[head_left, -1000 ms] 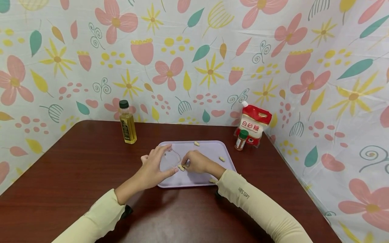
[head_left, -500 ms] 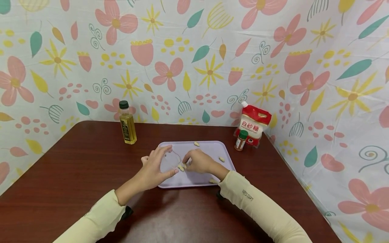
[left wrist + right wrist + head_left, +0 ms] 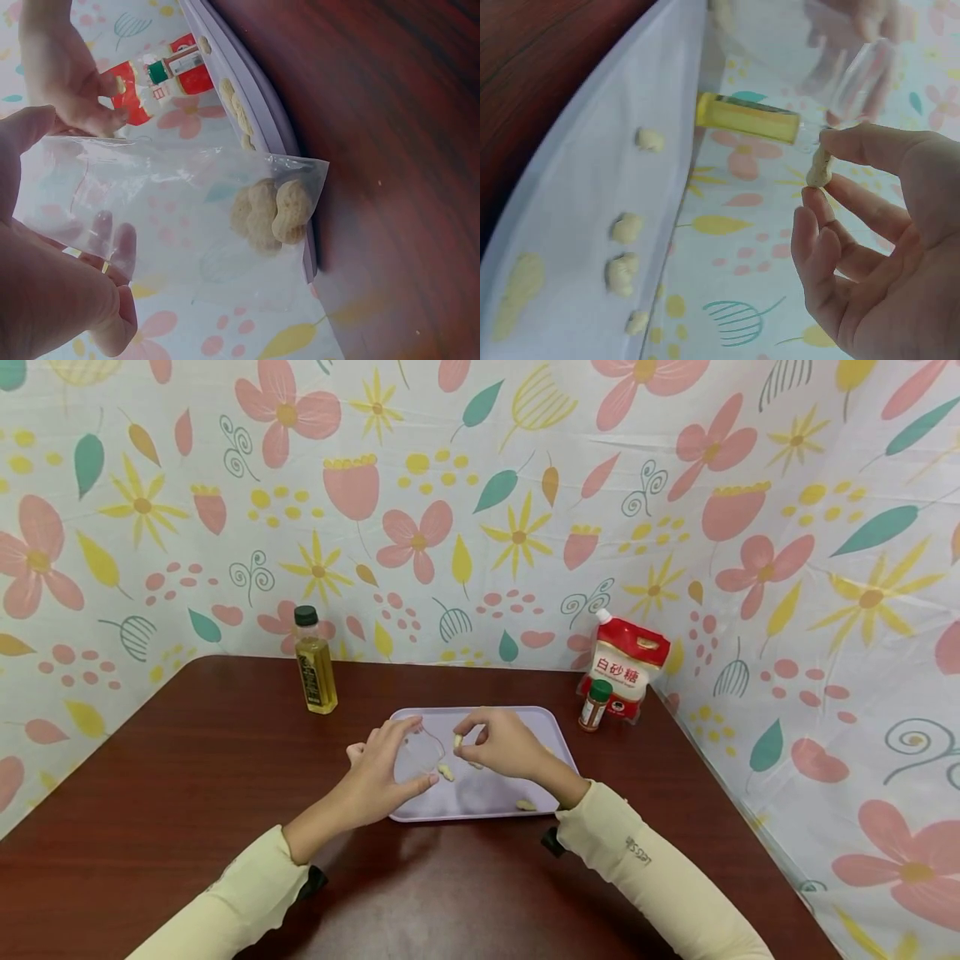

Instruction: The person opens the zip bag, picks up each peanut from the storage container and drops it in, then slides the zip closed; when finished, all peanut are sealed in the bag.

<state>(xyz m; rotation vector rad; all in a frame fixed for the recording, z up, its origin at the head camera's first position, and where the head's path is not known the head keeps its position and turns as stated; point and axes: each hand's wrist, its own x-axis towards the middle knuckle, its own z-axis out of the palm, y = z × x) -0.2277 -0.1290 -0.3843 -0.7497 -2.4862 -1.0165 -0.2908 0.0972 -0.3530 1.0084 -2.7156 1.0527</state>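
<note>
My left hand [image 3: 371, 783] holds a clear plastic bag [image 3: 180, 202] by its mouth, thumb and fingers spread apart at the rim. Several unshelled peanuts [image 3: 290, 211] lie at the bottom of the bag. Between thumb and fingertip, my right hand [image 3: 504, 745] pinches one peanut [image 3: 820, 166], just right of the bag's mouth and above the tray. The pale purple tray [image 3: 491, 806] lies beneath both hands. Loose peanuts rest on it, among them one near the bag [image 3: 446, 772] and one by the front edge [image 3: 526, 806]; my right hand partly hides others.
On the dark wooden table [image 3: 187, 777], an oil bottle [image 3: 317, 668] stands behind the tray to the left. At the back right are a red and white sugar pouch [image 3: 626, 660] and a green-capped spice jar [image 3: 594, 706]. A flowered cloth [image 3: 420, 485] hangs behind.
My right hand has lifted off the tray with a peanut between its fingertips, rising and shifting slightly right. My left hand and the bag have stayed nearly still.
</note>
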